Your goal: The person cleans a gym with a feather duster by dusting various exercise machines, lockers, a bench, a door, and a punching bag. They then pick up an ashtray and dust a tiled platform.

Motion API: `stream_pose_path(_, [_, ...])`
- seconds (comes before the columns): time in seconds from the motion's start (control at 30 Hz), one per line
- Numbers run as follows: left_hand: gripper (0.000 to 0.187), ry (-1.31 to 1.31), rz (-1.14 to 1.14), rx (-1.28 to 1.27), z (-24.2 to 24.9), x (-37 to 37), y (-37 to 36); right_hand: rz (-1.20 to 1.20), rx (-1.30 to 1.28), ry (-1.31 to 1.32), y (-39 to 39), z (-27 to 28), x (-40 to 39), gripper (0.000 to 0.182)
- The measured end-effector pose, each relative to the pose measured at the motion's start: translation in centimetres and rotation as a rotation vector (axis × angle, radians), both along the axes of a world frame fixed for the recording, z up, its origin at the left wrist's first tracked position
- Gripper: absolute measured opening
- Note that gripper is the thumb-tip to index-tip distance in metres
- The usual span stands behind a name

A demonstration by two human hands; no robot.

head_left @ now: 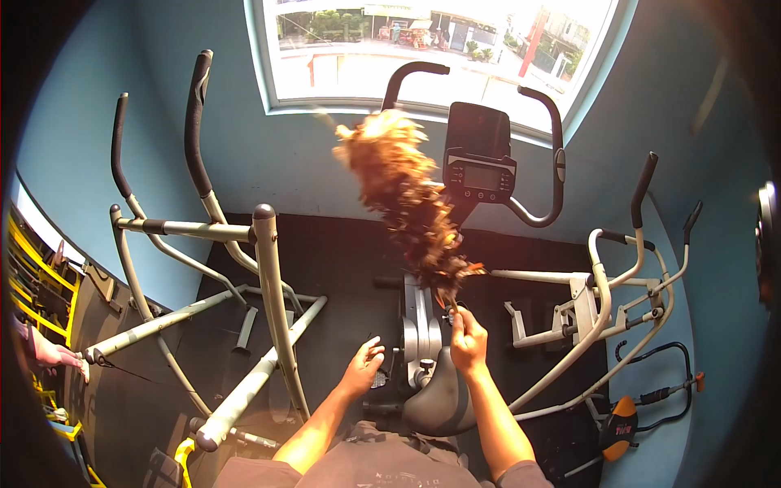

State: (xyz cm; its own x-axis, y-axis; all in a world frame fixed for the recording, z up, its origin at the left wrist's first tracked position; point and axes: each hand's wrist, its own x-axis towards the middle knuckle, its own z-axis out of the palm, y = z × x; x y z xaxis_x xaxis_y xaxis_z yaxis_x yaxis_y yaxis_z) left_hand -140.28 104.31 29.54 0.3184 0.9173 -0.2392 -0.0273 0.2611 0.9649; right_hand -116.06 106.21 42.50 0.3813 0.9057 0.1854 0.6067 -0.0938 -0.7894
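Observation:
My right hand (pixel 469 340) is closed around the handle of a feather duster (pixel 404 195). The brown and golden feathers, blurred toward the top, slant up and left in front of the wall and beside the console (pixel 480 154) of an exercise bike. Below that hand lies the bike's dark seat (pixel 439 398). Held low and to the left of the seat, my left hand (pixel 362 368) has loosely bent fingers set apart, with nothing visible in them.
A pale metal frame machine (pixel 268 309) with upright handles stands on the left, another (pixel 602 285) on the right. An orange and black exerciser (pixel 622 427) leans at lower right. Another person's hand (pixel 61 355) shows at the far left, near a yellow rack (pixel 41 276). A window (pixel 447 57) is ahead.

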Motion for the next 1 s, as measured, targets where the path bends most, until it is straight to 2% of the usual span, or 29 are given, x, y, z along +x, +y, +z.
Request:
stream_pose_path(0.03, [0.05, 0.004, -0.011, 0.003, 0.2, 0.0, 0.1, 0.057, 0.089, -0.119, 1.8, 0.8, -0.2, 0.021])
stream_pose_path(0.1, [0.05, 0.02, -0.038, -0.012, 0.4, 0.2, 0.3, -0.012, 0.041, -0.302, 5.1, 5.4, -0.8, 0.02])
stream_pose_path(0.17, [0.051, -0.007, -0.035, -0.014, 0.8, 0.4, 0.3, -0.03, 0.059, -0.329, 8.7, 8.6, -0.6, 0.022])
stream_pose_path(0.23, [0.051, -0.035, -0.02, -0.025, 1.1, 0.5, 0.0, -0.113, 0.119, -0.24, 12.1, 11.8, 0.3, 0.021])
stream_pose_path(0.3, [0.051, 0.0, -0.027, -0.041, 1.4, 0.4, 0.0, -0.162, 0.008, -0.246, 14.3, 15.5, 1.9, 0.022])
stream_pose_path(0.37, [0.049, 0.022, -0.041, 0.001, 1.0, 0.1, -0.3, -0.207, 0.09, -0.18, 15.2, 17.0, 3.5, 0.022])
stream_pose_path(0.43, [0.047, 0.036, -0.077, 0.038, 0.5, 0.1, -0.9, -0.208, 0.085, -0.037, 15.3, 17.4, 6.0, 0.025])
stream_pose_path(0.5, [0.048, -0.005, -0.043, -0.061, 0.0, 0.2, -1.1, -0.33, 0.339, -0.106, 15.2, 13.5, 9.9, 0.028])
stream_pose_path(0.57, [0.049, 0.026, -0.094, -0.043, -0.3, 0.1, -1.2, -0.372, 0.15, -0.131, 11.7, 13.5, 11.8, 0.032])
stream_pose_path(0.67, [0.049, 0.083, -0.131, -0.102, 1.6, 1.1, -0.9, -0.492, 0.164, -0.273, 9.6, 9.6, 17.4, 0.036])
stream_pose_path(0.77, [0.049, 0.124, -0.168, -0.105, 1.9, 2.0, -0.5, -0.513, 0.24, -0.463, 7.9, 11.2, 22.9, 0.037])
stream_pose_path(0.83, [0.049, 0.12, -0.187, -0.054, 1.1, 2.8, -0.2, -0.513, 0.056, -0.568, 5.8, 15.0, 23.5, 0.031])
stream_pose_path(0.9, [0.048, 0.08, -0.184, -0.062, 0.5, 4.2, -0.1, -0.491, 0.061, -0.665, 4.1, 14.6, 24.4, 0.029])
stream_pose_path(0.93, [0.049, 0.072, -0.187, -0.07, 1.0, 4.9, -0.1, -0.459, -0.072, -0.682, 2.8, 14.9, 23.5, 0.03])
stream_pose_path(1.0, [0.048, 0.079, -0.197, -0.074, 0.6, 6.3, -0.3, -0.407, -0.168, -0.725, 0.7, 10.4, 24.6, 0.026])
